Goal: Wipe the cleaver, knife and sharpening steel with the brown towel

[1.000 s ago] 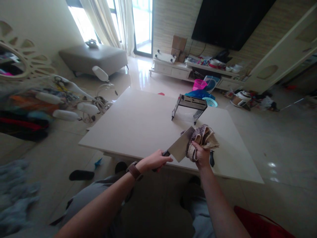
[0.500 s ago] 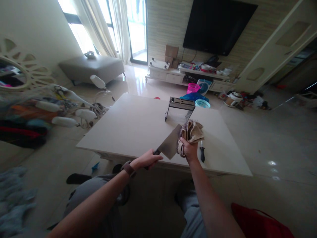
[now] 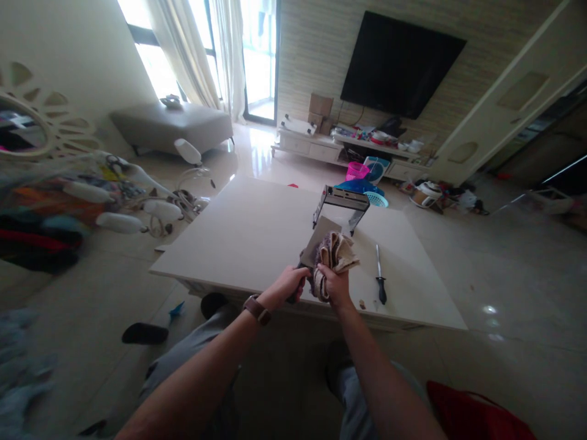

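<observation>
My left hand (image 3: 288, 284) is closed round the dark handle of a cleaver (image 3: 317, 239), whose broad steel blade points up and away over the table's near edge. My right hand (image 3: 334, 287) grips a bunched brown cloth (image 3: 336, 252) that is pressed against the right side of the blade. A small black-handled knife (image 3: 380, 278) lies on the white table (image 3: 257, 232) just right of my hands. A metal knife rack (image 3: 342, 200) stands on the table beyond the blade.
A grey ottoman (image 3: 172, 125) is at the back left, and a white clutter of cables and rods (image 3: 137, 201) lies left of the table. A low TV cabinet (image 3: 316, 143) and baskets (image 3: 358, 171) stand behind. A black slipper (image 3: 144, 333) lies on the floor.
The cleaver blade has turned from slanting left to pointing more upright. Both hands have come closer together, with the cloth now nearer the handle. The small knife now shows fully on the table.
</observation>
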Motion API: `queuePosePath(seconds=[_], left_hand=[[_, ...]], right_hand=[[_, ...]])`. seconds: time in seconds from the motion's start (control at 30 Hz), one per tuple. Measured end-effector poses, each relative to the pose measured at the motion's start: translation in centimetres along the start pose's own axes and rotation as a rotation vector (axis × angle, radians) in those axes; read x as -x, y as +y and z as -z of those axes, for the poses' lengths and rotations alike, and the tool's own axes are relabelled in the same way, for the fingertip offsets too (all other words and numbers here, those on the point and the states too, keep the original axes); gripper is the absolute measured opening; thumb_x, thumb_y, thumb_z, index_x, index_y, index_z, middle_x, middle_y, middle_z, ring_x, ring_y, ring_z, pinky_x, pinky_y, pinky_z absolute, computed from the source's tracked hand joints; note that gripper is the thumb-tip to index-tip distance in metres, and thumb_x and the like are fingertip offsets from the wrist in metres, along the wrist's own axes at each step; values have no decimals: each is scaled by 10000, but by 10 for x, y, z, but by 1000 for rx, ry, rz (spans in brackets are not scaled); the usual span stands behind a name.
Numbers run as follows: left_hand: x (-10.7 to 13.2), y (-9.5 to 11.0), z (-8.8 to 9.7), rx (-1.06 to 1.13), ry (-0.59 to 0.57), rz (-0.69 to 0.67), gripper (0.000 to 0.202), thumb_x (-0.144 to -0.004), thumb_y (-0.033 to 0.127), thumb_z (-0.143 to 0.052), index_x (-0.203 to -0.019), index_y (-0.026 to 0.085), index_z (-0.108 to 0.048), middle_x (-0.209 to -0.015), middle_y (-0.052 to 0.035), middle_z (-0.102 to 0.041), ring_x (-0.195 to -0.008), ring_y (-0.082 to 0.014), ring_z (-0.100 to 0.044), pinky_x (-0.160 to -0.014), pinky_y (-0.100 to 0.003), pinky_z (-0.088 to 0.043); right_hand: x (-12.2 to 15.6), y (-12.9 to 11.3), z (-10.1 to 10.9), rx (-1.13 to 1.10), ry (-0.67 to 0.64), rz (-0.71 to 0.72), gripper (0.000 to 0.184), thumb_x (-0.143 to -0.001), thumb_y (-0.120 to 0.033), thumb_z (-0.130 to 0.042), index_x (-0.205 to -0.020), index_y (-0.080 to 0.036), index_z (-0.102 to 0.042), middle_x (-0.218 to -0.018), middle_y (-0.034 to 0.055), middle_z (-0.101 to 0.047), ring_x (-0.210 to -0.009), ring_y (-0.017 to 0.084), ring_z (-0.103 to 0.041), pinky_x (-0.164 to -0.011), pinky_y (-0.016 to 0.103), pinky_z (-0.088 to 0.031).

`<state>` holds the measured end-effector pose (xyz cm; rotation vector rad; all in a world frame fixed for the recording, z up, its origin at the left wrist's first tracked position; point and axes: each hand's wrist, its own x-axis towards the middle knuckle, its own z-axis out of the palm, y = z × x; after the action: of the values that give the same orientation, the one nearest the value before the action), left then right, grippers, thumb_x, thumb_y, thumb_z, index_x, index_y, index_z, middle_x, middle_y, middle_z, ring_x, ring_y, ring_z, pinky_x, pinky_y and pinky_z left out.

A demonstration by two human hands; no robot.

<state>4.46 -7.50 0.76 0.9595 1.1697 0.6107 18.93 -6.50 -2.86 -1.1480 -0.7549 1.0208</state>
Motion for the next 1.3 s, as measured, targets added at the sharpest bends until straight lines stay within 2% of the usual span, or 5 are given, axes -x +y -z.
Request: queuePosePath(seconds=[0.23, 0.5, 0.7, 0.9, 1.3], left_hand=[[2, 33, 26, -124, -122, -108, 307, -785, 390, -600, -586, 192, -477, -432, 25, -471, -337, -136, -495, -370, -245, -366], [21, 40, 13, -139, -302, -153, 385, -829, 415, -598, -546, 192, -462, -412, 16, -464, -323, -122, -466, -362, -242, -366], [6, 24, -5, -195, -219, -58, 213, -809, 277, -575, -634, 159, -545, -442, 16, -515, -337, -141, -526, -371, -240, -418], [-14, 18, -1, -82, -139, 71, 97, -759, 231, -572, -692, 162, -556, -530, -3, -592, -412, -147, -582, -386, -235, -438], [-19, 7, -6, -118, 12, 90, 266, -729, 200, -527, -490, 223, -411, -325, 52, -345, -271, -98, -318, -318, -244, -337]], right_hand=[[-4, -13, -11, -24, 93, 35, 522, -585, -233, -860, -1082, -205, -703, -927, 7, -776, -819, 218, -755, -785, 412, -636], [2, -45, 19, 18, 190, 134, 477, -569, -227, -881, -1012, -217, -703, -933, -21, -769, -832, 197, -757, -802, 412, -651], [-13, -25, 36, -12, 248, 79, 440, -580, -243, -861, -990, -205, -706, -899, -20, -762, -786, 193, -753, -742, 372, -653], [-37, -32, 13, 78, 110, 156, 560, -608, -202, -848, -1147, -240, -699, -1181, 38, -753, -1104, 235, -721, -1009, 452, -583], [-29, -21, 1, 68, 73, 108, 489, -616, -182, -825, -1093, -199, -721, -1124, 70, -778, -1044, 259, -736, -1080, 521, -521]])
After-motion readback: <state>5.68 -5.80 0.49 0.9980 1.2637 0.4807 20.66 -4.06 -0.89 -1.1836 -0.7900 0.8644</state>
